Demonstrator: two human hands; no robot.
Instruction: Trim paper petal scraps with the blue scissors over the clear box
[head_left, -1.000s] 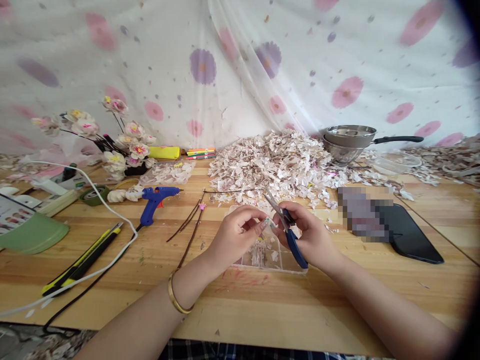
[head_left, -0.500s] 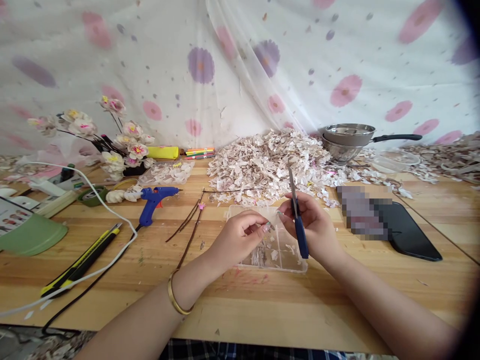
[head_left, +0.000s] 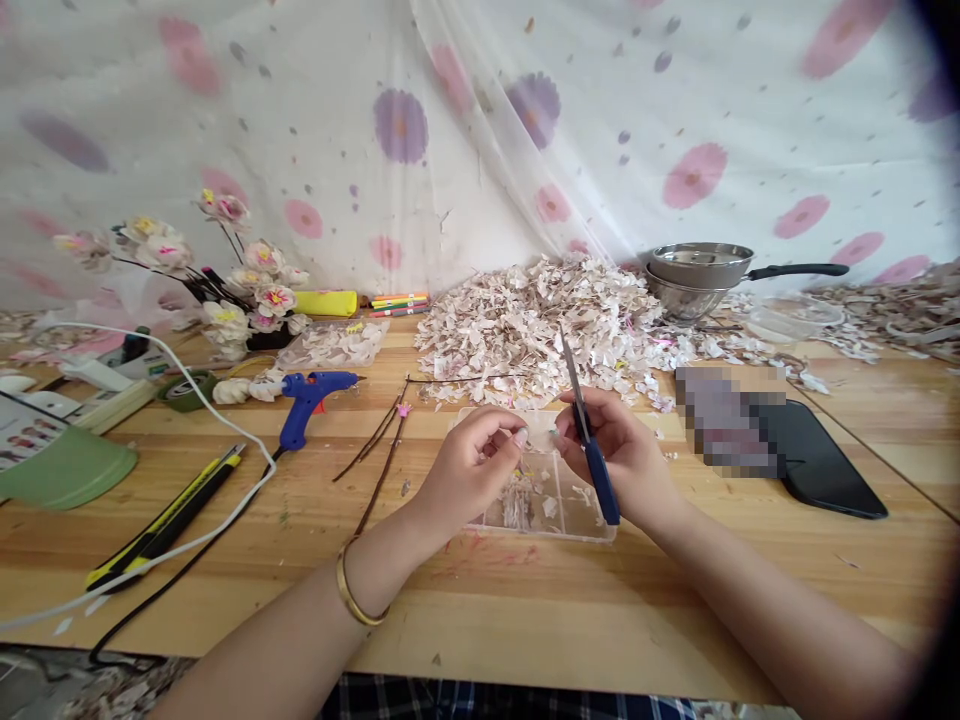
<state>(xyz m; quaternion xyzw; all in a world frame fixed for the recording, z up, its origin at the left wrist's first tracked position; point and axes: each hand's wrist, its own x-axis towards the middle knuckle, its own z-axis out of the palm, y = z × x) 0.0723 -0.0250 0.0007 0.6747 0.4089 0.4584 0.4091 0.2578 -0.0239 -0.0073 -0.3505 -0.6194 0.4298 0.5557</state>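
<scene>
My left hand [head_left: 478, 458] is closed in a pinch above a clear plastic compartment box [head_left: 574, 536]. Whatever lies between its thumb and forefinger is too small to make out. To its right, my right hand [head_left: 628, 455] grips a pair of scissors [head_left: 598, 475] with dark blue handles. Their blades point up and slightly left, and they look closed. A small gap separates the two hands. Pale flakes and scraps lie in the box, partly covered by my hands. Left of the box, a brown twig [head_left: 381, 468] bears a small pink bud.
A big heap of pale flakes [head_left: 525, 320] lies behind the box. On the left are a blue glue gun [head_left: 300, 405], a yellow-black utility knife [head_left: 169, 515], a white cable and flowers [head_left: 262, 280]. A phone [head_left: 832, 460] and metal bowls [head_left: 697, 280] occupy the right.
My left hand has drawn slightly left, away from the right hand. The scissors have tilted, their tip shifting left. Items on the table stay where they were.
</scene>
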